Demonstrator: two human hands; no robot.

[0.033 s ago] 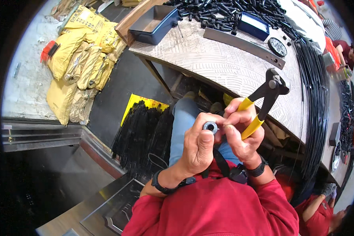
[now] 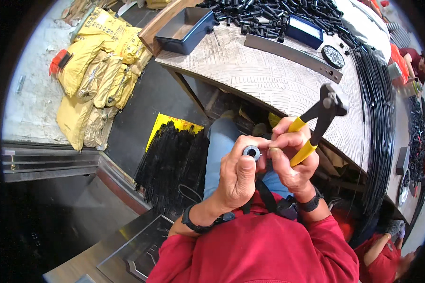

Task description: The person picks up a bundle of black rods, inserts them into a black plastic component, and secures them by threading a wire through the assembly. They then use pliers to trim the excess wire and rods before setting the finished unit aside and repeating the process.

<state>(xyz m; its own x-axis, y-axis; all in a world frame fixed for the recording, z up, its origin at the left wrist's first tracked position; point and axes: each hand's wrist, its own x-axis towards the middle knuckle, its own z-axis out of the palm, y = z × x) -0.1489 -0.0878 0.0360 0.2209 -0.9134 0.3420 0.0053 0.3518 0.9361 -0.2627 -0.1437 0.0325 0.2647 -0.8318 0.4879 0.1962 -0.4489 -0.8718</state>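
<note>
Ring (image 2: 256, 150), grey with a dark hole facing the camera and perhaps the end of a short tube, sits in the left hand (image 2: 237, 172), over the lap and just off the near edge of the table (image 2: 278, 73). From my remote seat I see the left thumb and curled fingers closed around it. Beside it, thumb and forefinger of the right hand (image 2: 292, 177) meet in a narrow pinch; I cannot tell whether something small is caught between them. The same hand carries a pair of pincers (image 2: 322, 125), yellow handles spread and lodged among the fingers, head tilted up and away over the table. Compared with the frame just earlier, only the pincers' head sits a touch lower; ring and fingertips have barely stirred. I judge from this that the work is fine finger work at the ring, with the pincers carried rather than biting on anything. Along the table's far edge I make out a heap of black parts (image 2: 269, 19), with a blue bin (image 2: 200, 32) at the far left corner and long black rods (image 2: 375, 113) draped over its right side.
</note>
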